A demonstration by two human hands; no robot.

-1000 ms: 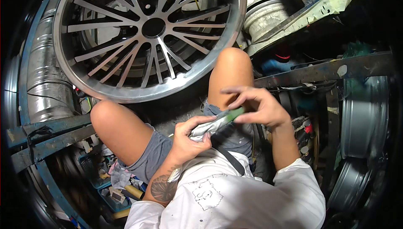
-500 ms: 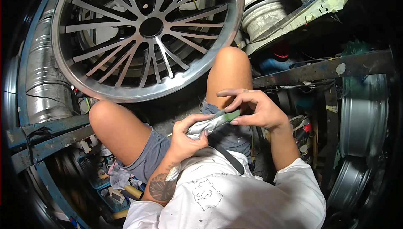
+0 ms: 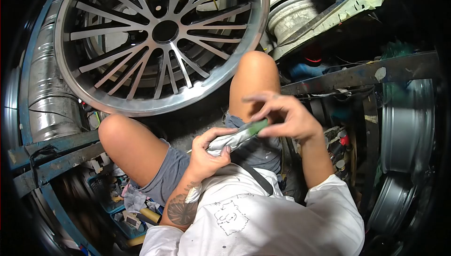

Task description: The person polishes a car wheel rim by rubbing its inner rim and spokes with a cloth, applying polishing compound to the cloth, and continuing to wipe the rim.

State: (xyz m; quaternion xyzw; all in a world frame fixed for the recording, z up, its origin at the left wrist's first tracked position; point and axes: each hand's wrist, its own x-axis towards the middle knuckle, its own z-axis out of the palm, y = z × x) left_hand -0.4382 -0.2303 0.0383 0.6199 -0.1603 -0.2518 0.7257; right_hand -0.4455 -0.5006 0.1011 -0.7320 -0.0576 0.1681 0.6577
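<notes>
My left hand (image 3: 210, 150) is closed around a crumpled white-and-silver wrapped bundle (image 3: 230, 141) over my lap. A green piece (image 3: 256, 128) sticks out of the bundle's right end. Smeared by motion, my right hand (image 3: 286, 117) is beside that green end, its thumb just below and its index finger just above, with a gap between the two. Whether the fingertips touch the green piece is too blurred to tell. Beyond my knees lies a large multi-spoke wheel rim (image 3: 181, 45), face up.
Stacked metal rims stand at the left (image 3: 54, 110), upper right (image 3: 293, 16) and far right (image 3: 408, 129). Metal frame bars (image 3: 361, 75) run on both sides of my legs. A blue basket (image 3: 127, 225) with cloths and small items sits at lower left.
My right hand has shifted slightly, is now blurred, and its index fingertip has lifted a little from the green end. The rim appears slightly further left and up in view.
</notes>
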